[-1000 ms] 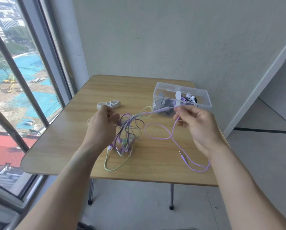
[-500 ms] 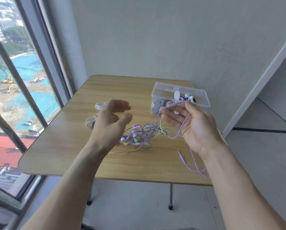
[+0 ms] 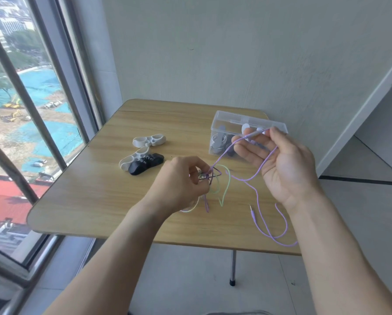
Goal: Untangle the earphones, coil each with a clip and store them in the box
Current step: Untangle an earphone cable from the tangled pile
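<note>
The knot of earphone cables (image 3: 209,176) hangs just above the table (image 3: 95,189), pinched in the left hand (image 3: 181,185). From it the purple cable (image 3: 226,151) runs up and right to the right hand (image 3: 281,164), which pinches it before the clear box (image 3: 220,119); the pull should follow that line.

Wooden table (image 3: 88,196): clips (image 3: 142,159), box (image 3: 220,133), cables (image 3: 265,226).

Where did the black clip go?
In the head view the black clip lies on the table, left of the middle. It touches a white clip and sits just left of the left hand.
</note>
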A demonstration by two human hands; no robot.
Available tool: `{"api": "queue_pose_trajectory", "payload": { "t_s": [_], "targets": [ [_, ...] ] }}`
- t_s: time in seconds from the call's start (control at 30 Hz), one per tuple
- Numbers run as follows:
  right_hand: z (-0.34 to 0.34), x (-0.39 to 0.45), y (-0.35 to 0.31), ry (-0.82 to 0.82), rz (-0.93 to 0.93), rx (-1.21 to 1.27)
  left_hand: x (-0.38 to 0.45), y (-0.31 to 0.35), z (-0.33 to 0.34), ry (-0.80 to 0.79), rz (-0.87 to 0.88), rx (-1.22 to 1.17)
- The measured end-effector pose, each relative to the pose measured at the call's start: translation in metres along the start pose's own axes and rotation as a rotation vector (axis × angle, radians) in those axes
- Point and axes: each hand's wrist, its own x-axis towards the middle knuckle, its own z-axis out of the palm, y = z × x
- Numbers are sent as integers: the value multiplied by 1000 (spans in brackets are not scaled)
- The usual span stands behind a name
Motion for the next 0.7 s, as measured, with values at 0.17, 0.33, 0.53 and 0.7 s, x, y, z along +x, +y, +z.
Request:
{"api": "queue_pose_trajectory", "payload": {
  "t_s": [0.17, 0.33, 0.53, 0.7],
  "targets": [
    [3, -3, 0, 84, -66, -98, 3, 2, -4, 153, -20, 55],
    [4, -6, 7, -65, 215, -684, -2, 5, 3, 165, 22, 71],
    [-3, -14, 28, -318, 265, -1393, 0, -4, 8, 93, -12, 240],
    [-8, -9, 26, -265, 187, -1368, 3, -12, 10, 137, 27, 236]
  ]
}}
